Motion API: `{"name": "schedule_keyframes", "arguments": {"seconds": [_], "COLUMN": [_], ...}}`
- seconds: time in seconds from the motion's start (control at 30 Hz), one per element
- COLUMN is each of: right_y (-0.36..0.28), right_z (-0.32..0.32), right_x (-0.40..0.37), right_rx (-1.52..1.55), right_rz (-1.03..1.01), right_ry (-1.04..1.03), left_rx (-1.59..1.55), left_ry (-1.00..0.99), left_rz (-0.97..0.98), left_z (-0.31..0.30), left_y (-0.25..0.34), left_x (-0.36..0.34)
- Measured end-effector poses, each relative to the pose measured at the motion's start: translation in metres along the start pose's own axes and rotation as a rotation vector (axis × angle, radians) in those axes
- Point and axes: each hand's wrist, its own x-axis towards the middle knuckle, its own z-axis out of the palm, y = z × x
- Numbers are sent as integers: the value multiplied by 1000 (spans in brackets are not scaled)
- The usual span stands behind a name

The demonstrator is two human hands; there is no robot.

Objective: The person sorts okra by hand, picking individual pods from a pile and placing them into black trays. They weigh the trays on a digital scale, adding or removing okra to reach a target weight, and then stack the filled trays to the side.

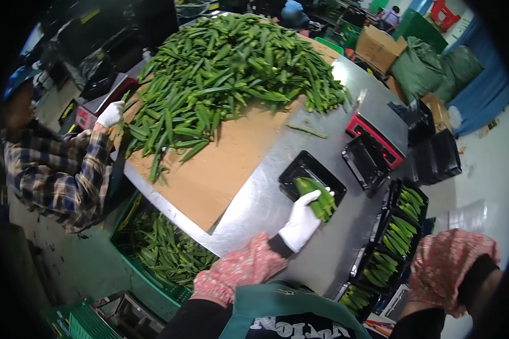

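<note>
My left hand (302, 221), in a white glove, is closed round a bunch of green okra (316, 199). It holds the pods over a black plastic tray (300, 168) on the metal table. Part of the tray is hidden behind the hand and okra. At the right edge, my right arm shows only as a pink flowered sleeve (452, 268) with a dark cuff; the hand itself is outside the view. A large heap of loose okra (237, 68) covers the far part of the table, on brown cardboard (209, 186).
Right of my left hand stands a red-framed scale (382, 127) with another black tray (367, 164) against it. Several okra-filled trays (398, 234) line the right side. A green crate of okra (164, 260) sits below left. Across the corner, a person in plaid (62, 175) handles okra.
</note>
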Motion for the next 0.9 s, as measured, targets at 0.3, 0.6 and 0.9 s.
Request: {"name": "schedule_keyframes", "arguments": {"seconds": [0.3,0.6,0.9], "right_y": [-1,7,16], "right_z": [34,33,11], "right_x": [5,15,-3], "right_rx": [-89,-165,-286], "right_rz": [-144,-168,-21], "right_ry": [-51,14,283], "left_rx": [-65,871,1566], "left_ry": [129,148,225], "left_rz": [185,638,856], "left_z": [-42,3,-54], "left_y": [-15,31,71], "left_x": [82,-20,49]}}
